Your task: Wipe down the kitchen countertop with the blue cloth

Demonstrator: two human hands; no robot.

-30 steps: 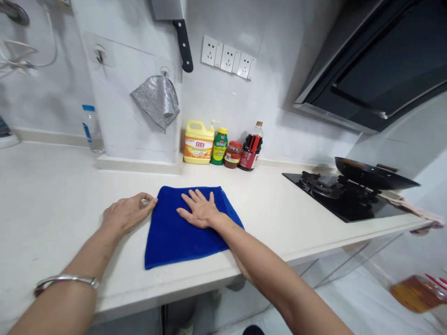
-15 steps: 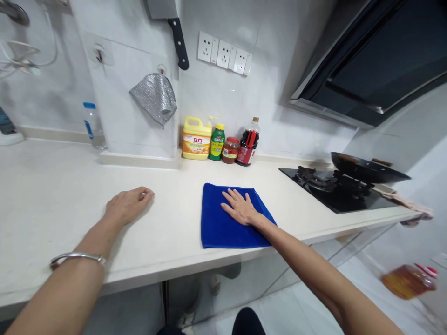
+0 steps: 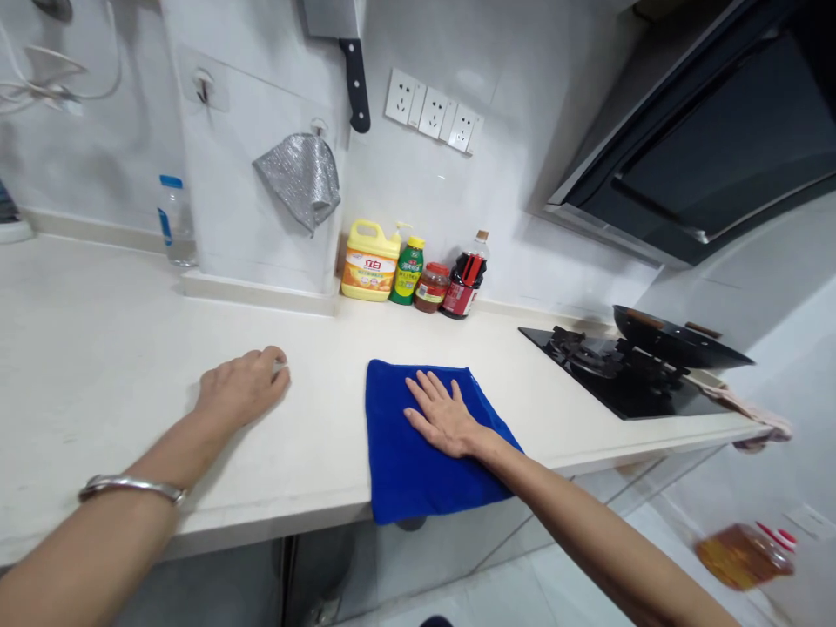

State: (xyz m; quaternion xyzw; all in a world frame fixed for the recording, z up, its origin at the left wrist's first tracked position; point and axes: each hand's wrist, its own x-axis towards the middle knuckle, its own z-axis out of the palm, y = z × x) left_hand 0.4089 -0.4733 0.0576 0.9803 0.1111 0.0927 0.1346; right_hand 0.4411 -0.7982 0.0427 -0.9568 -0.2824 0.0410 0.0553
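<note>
A blue cloth [image 3: 405,453] lies flat on the white countertop [image 3: 117,348], its near edge hanging slightly over the counter's front. My right hand [image 3: 441,415] presses flat on the cloth with fingers spread, holding nothing. My left hand [image 3: 241,386] rests on the bare counter to the left of the cloth, apart from it, fingers loosely curled with the fingertips touching the surface. A metal bracelet [image 3: 131,488] circles my left wrist.
Against the back wall stand a yellow detergent jug [image 3: 371,273], a green bottle [image 3: 407,271], a red jar [image 3: 430,288] and a dark sauce bottle [image 3: 462,279]. A gas hob [image 3: 610,374] with a black wok [image 3: 672,335] is at right. A cleaver [image 3: 346,43] and a grey cloth [image 3: 300,178] hang on the wall.
My right hand slid the blue cloth to the right, away from my left hand, then drew it a little toward the counter's front edge. The left hand let go of the cloth's corner and stayed put.
</note>
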